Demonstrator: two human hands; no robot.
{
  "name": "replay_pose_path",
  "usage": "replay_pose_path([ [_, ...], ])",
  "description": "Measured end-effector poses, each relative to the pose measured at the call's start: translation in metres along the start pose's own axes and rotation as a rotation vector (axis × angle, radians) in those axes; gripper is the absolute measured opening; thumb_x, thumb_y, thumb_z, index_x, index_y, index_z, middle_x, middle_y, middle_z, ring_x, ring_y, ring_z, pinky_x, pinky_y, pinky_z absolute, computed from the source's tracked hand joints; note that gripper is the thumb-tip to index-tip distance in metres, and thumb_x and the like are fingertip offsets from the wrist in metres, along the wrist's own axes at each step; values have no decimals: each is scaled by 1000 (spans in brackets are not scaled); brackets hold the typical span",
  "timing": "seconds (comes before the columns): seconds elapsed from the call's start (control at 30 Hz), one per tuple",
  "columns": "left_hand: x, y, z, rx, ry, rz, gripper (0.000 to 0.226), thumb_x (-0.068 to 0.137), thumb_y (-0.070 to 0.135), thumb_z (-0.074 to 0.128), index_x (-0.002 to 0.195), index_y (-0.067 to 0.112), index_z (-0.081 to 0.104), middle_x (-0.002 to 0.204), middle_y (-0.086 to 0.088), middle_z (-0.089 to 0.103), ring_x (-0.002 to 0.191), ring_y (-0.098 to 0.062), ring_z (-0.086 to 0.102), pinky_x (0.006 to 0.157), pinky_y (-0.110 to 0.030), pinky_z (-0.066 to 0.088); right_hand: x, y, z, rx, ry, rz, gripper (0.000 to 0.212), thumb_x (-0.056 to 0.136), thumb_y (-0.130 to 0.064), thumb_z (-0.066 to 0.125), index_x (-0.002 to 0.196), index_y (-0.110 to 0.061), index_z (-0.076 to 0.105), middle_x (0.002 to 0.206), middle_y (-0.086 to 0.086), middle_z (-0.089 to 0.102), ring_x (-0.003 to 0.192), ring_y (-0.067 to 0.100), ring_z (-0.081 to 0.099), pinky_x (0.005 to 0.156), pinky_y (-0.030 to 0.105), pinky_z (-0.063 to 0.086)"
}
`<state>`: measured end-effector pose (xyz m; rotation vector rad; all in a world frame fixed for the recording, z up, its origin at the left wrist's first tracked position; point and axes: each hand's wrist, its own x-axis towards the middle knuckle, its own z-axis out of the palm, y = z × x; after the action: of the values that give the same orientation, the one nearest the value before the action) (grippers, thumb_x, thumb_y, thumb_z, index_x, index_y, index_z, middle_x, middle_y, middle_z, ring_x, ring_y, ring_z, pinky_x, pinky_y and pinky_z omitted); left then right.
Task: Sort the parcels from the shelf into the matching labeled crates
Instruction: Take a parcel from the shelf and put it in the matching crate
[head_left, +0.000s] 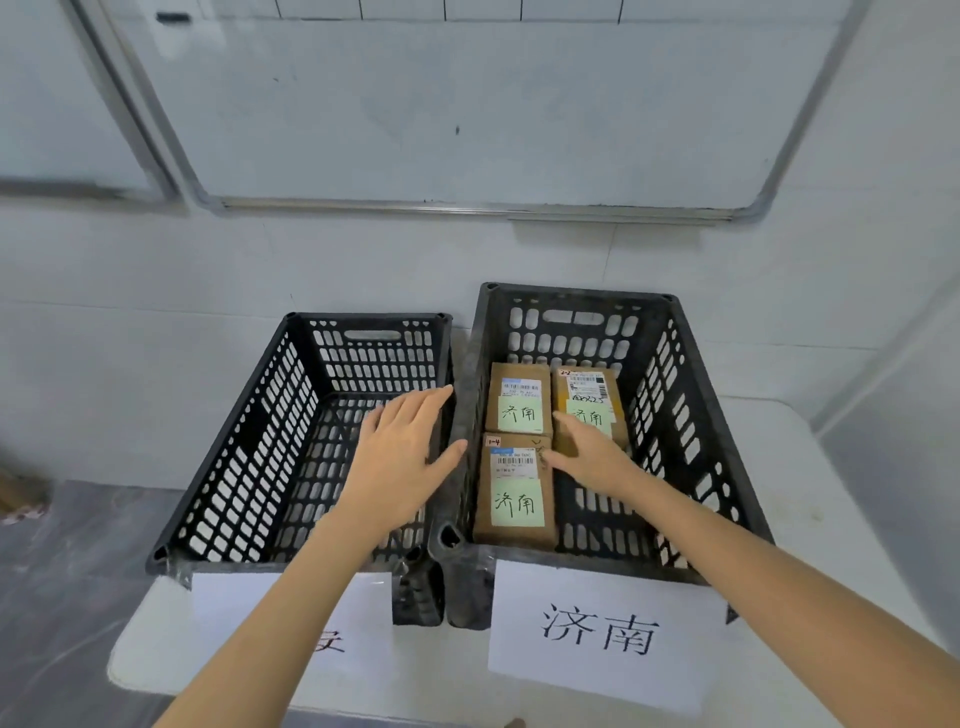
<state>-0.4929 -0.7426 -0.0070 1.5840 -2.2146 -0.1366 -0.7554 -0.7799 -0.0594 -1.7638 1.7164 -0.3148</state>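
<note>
1. Three brown parcels are laid flat in the right crate (693, 415): a back left parcel (519, 397), a back right parcel (587, 384) and a front parcel (514, 499).
2. A green note with "济南" is stuck on each parcel.
3. The right hand (592, 452) is held over the parcels inside this crate. Its fingers are spread wide and nothing is gripped. Whether a parcel is touched cannot be told.
4. A big paper sign (602, 634) with "济南" is stuck on the front of the right crate.
5. The left crate (249, 441) is set just beside the right one.
6. The left hand (400, 457) is held flat over the left crate, close to the right crate. Its fingers are straight and nothing is held.
7. A second paper sign (228, 608) is stuck on the left crate and is partly hidden by the left arm.
8. Both crates are set on a white table (841, 467).
9. A whiteboard (467, 104) is hung on the wall behind.
</note>
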Motion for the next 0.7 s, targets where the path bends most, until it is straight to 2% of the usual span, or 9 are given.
replay_pose_path([
  [0.1, -13, 0, -16, 2, 7, -5, 61, 97, 50, 46, 151, 26, 31, 148, 5, 42, 139, -16, 33, 116, -41, 21, -30, -31, -16, -43, 213, -85, 80, 93, -46, 63, 157, -23, 21, 156, 3, 39, 142, 21, 39, 112, 48, 40],
  [0.27, -42, -5, -51, -7, 13, -16, 64, 98, 52, 42, 154, 28, 24, 152, 3, 37, 142, -18, 29, 118, -44, 19, -88, -94, -28, -126, 407, -221, 91, 88, -57, 62, 159, -27, 12, 159, 2, 33, 145, 20, 35, 114, 44, 37],
  [0.4, -72, -9, -85, -17, 46, -59, 67, 96, 57, 40, 154, 29, 21, 154, 3, 35, 143, -20, 27, 117, -45, 18, -127, -144, -22, -178, 414, -335, 93, 88, -62, 59, 159, -28, 9, 161, 1, 30, 146, 20, 30, 116, 44, 34],
  [0.53, -112, -15, -120, 4, 96, -129, 86, 80, 73, 14, 154, 30, 22, 155, 6, 32, 144, -19, 25, 117, -45, 18, -153, -186, -4, -186, 393, -435, 92, 88, -64, 57, 159, -30, 8, 161, -1, 28, 147, 19, 28, 116, 46, 34],
  [0.7, -178, -24, -158, 64, 172, -240, 81, 84, 71, 17, 153, 29, 21, 155, 7, 33, 142, -18, 27, 116, -43, 22, -188, -235, 31, -118, 323, -592, 91, 88, -64, 58, 158, -33, 10, 159, -4, 31, 144, 17, 31, 115, 45, 35],
])
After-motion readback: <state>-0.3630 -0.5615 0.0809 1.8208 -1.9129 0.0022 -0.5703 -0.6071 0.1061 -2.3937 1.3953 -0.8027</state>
